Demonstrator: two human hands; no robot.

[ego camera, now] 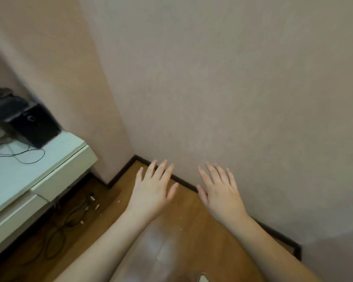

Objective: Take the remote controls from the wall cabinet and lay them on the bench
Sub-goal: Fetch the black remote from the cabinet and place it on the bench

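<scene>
- While both hands are being held out flat over the wooden floor (171,231), nothing is being held in them.
- The left hand (153,192) is being kept with its grip spread wide, fingers straight and apart.
- The right hand (220,192) is also being kept with its grip spread, fingers straight, close to the pink wall (232,78).
- No remote controls are being seen anywhere, and no wall cabinet is being shown either, so where they are cannot be told.
- A white counter (25,176) is being seen at the left, with a black box (29,123) and a thin black wire (27,157) lying on it.
- More wires (69,216) are lying on the floor under it.
- The task is probably only being started, since nothing is being carried yet.
- To do this step well, the head should be lifted and turned so the cabinet is being looked for first.
- Feet should be kept away from the floor wires so nothing is being tripped on.
</scene>
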